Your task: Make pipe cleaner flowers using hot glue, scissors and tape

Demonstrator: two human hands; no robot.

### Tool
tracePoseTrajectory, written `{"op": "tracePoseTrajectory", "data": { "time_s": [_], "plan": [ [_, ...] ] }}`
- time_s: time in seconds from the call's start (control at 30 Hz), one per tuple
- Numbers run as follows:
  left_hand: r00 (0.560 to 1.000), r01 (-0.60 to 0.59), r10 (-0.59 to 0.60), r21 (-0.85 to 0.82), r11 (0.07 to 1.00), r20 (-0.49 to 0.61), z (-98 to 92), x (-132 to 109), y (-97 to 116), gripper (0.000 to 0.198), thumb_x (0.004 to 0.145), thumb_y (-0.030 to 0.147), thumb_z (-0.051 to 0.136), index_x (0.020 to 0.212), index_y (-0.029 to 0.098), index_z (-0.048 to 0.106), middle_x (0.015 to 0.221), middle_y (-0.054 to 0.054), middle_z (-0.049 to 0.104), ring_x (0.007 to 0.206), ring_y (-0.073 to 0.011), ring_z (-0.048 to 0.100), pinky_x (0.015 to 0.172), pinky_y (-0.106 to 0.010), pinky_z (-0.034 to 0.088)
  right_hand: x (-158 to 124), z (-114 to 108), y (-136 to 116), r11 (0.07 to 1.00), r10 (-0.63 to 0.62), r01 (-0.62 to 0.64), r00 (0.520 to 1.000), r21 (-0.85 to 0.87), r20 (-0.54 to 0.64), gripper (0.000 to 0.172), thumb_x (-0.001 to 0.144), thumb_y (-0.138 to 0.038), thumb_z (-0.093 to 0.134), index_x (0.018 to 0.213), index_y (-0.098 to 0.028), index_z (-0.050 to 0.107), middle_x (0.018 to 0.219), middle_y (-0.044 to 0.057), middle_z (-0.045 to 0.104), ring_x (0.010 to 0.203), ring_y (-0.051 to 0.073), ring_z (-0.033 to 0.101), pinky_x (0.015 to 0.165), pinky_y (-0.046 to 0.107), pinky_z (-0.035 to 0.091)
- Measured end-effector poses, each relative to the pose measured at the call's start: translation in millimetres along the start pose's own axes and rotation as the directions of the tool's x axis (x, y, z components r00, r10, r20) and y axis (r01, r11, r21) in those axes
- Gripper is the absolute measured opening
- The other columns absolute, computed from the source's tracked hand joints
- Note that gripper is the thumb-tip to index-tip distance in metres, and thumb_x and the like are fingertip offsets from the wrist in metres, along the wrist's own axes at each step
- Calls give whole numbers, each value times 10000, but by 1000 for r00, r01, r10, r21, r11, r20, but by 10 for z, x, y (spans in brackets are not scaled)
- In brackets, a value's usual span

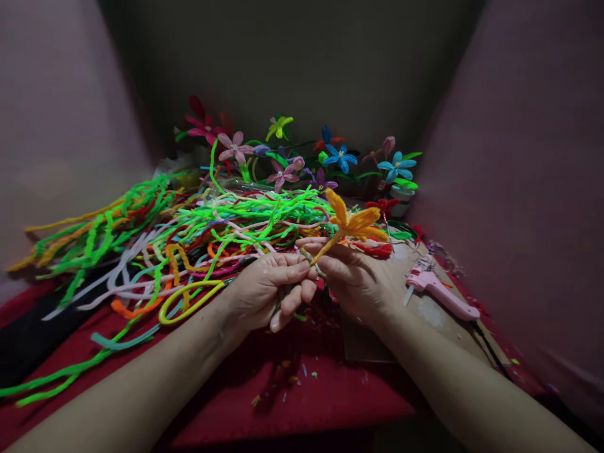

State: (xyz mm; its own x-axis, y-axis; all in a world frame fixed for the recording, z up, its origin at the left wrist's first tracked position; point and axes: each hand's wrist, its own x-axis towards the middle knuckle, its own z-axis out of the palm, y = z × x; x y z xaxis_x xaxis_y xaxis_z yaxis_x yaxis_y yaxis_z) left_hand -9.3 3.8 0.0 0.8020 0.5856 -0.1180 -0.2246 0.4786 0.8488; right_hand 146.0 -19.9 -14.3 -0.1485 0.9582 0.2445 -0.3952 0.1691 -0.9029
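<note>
An orange pipe-cleaner flower [352, 220] with several fuzzy petals tilts up and to the right between my hands. My left hand [276, 283] pinches the lower end of its stem between thumb and forefinger, the other fingers curled beneath. Close against it, my right hand [352, 277] grips the same stem from the right, its thumb pressed near the join. A thin pale green piece shows at the fingertips; my fingers hide most of it. Yellow-handled scissors [191, 302] lie beside my left wrist, their blades hidden behind my hand.
Loose pipe cleaners [245, 220] in many colours heap across the left and middle. Finished flowers [340, 158] stand along the back. On a brown board [372, 343] at right rests a pink glue gun [441, 292] with its cord. Small scraps dot the red cloth [302, 415].
</note>
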Motion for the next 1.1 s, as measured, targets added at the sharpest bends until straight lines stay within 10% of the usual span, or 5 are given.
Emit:
{"op": "tracePoseTrajectory", "data": {
  "time_s": [0.23, 0.4, 0.7, 1.1],
  "plan": [
    [984, -98, 149, 415, 905, -95, 31, 3, 40, 200, 847, 272, 543, 730, 122, 606, 611, -1, 652, 369, -78, 557, 359, -158, 439, 28, -38, 76, 1000, -19, 17, 994, -17, -105, 93, 699, -225, 700, 784, -254, 727, 929, -1, 674, 812, 176, 603, 694, 309, 465],
    [869, -110, 431, 754, 647, -243, 95, 5, 4, 68, 765, 204, 626, 760, 142, 651, 582, 38, 609, 439, -63, 538, 447, -155, 450, 32, -46, 121, 997, 5, -17, 988, -75, -156, 83, 715, -255, 688, 786, -249, 729, 847, 1, 686, 813, 189, 598, 743, 323, 463],
    [948, -132, 233, 398, 908, -217, 30, 9, 26, 157, 791, 275, 626, 724, 138, 591, 534, 14, 610, 387, -97, 552, 363, -197, 486, -3, 34, -36, 995, 99, -101, 993, -27, -65, 145, 705, -280, 695, 838, -247, 741, 793, -1, 680, 632, 131, 523, 617, 290, 407],
    [997, -56, 53, 59, 997, 56, -46, 14, -22, 170, 819, 274, 588, 772, 111, 597, 590, -7, 643, 257, -46, 447, 227, -124, 314, -3, 25, -24, 996, 66, -61, 996, 69, -67, 178, 619, -252, 751, 796, -244, 735, 743, -4, 659, 700, 153, 567, 716, 325, 429]
  ]
}}
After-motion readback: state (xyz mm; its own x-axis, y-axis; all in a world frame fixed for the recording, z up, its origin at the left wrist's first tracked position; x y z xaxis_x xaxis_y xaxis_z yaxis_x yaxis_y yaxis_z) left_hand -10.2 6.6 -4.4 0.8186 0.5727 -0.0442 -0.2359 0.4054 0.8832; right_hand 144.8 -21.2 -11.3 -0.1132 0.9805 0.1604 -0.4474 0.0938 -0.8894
